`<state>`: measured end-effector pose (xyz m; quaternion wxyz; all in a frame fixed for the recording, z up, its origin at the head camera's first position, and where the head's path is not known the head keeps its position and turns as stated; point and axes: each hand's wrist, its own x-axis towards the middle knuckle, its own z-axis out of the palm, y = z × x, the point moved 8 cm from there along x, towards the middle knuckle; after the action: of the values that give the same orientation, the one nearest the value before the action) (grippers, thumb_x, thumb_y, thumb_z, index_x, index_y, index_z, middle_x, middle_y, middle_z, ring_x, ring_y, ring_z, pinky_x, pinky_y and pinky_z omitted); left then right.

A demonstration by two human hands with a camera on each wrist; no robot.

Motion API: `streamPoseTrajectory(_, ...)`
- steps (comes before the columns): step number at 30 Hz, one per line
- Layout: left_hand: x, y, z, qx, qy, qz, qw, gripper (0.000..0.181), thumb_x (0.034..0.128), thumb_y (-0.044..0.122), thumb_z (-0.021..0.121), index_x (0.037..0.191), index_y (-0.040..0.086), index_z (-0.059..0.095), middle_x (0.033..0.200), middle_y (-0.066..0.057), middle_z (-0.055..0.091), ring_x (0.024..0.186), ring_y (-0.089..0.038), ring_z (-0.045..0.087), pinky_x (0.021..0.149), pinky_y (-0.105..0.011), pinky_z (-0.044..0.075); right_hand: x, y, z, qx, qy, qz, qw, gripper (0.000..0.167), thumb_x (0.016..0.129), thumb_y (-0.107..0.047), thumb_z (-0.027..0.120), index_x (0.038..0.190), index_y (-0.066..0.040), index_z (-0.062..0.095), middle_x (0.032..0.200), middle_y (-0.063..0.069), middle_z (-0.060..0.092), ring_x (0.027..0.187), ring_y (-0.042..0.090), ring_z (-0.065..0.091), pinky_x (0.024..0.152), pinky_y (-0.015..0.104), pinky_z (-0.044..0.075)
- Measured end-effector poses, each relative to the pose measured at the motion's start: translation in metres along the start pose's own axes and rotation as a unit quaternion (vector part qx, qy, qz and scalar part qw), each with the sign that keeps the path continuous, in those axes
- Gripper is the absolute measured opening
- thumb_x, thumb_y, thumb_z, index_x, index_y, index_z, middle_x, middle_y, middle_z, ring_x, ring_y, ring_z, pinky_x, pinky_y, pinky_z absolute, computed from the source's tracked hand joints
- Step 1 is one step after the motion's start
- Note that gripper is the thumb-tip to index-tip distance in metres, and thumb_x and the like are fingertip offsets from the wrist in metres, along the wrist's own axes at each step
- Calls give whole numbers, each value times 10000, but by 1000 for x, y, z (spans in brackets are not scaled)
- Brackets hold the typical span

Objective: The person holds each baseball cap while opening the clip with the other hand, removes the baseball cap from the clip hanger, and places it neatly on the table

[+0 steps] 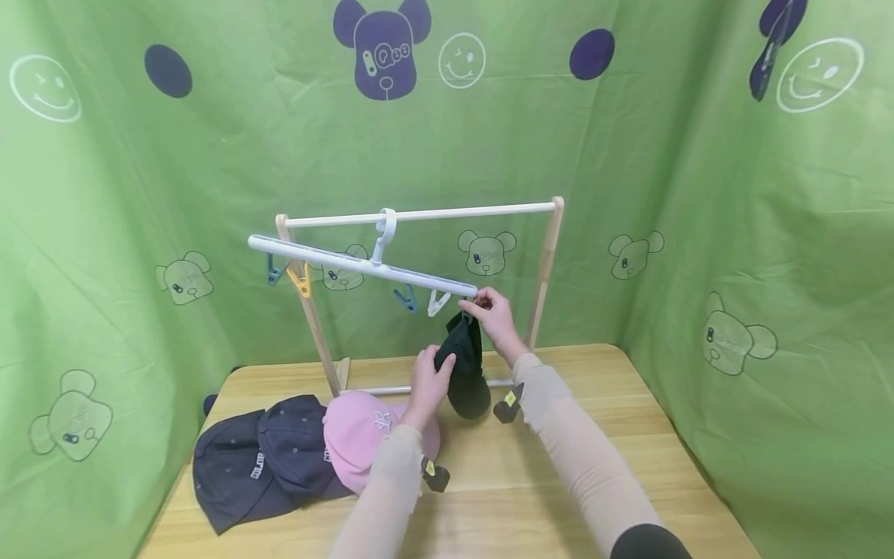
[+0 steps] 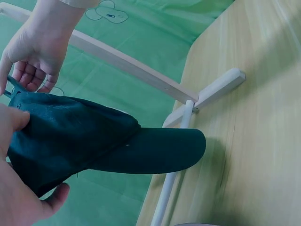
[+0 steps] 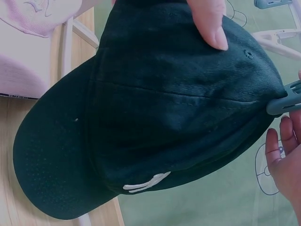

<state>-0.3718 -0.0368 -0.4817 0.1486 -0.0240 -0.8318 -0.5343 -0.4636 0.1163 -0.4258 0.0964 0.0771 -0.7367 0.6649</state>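
Observation:
A dark green cap [image 1: 466, 373] hangs brim down under the right end of a white clip hanger [image 1: 363, 268]. My left hand [image 1: 429, 380] grips the cap's crown, thumb on one side and fingers on the other. At the hanger's end my right hand [image 1: 492, 314] pinches a blue-grey clip [image 3: 286, 100], whose jaws sit on the top of the crown in the right wrist view. More clips hang along the bar: a yellow clip [image 1: 300, 279], a white clip [image 1: 438, 303] and a blue clip [image 1: 406, 298]. The hanger tilts down to the right.
The hanger's hook loops over the white top rod [image 1: 475, 212] of a wooden-legged rack [image 1: 548, 272]. A pink cap [image 1: 352, 435] and dark navy caps [image 1: 296, 435] lie overlapping at the left of the wooden table [image 1: 559, 481]. Green printed curtains surround the table.

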Motion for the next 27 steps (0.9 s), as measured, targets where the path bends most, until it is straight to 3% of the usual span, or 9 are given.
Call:
streamPoseTrajectory(6, -3, -1, -4, -134, 141, 80, 9998, 197, 953, 200, 601, 1017, 15, 621, 996, -184, 622, 939, -315, 598, 873, -458, 493, -2, 1, 2, 200, -128, 40, 9997, 222, 839, -100, 743, 857, -85, 522, 787, -102, 548, 778, 63, 506, 721, 182, 435)
streamPoseTrajectory(14, -7, -7, -7, -416, 214, -160, 9988, 164, 961, 189, 596, 1000, 32, 621, 989, -185, 686, 906, -302, 628, 837, -429, 509, -4, 1, 9, 756, -459, 255, 9958, 224, 854, -50, 716, 852, -117, 502, 733, -154, 639, 764, -7, 618, 753, 162, 459)
streamPoseTrajectory(27, -12, -7, -13, -525, 416, -283, 9974, 153, 964, 190, 587, 1023, 54, 626, 1024, -188, 695, 933, -311, 643, 862, -469, 519, -2, 6, 13, 1145, -826, 305, 9895, 213, 868, -33, 690, 875, -120, 495, 725, -109, 686, 758, 55, 707, 874, 194, 477)
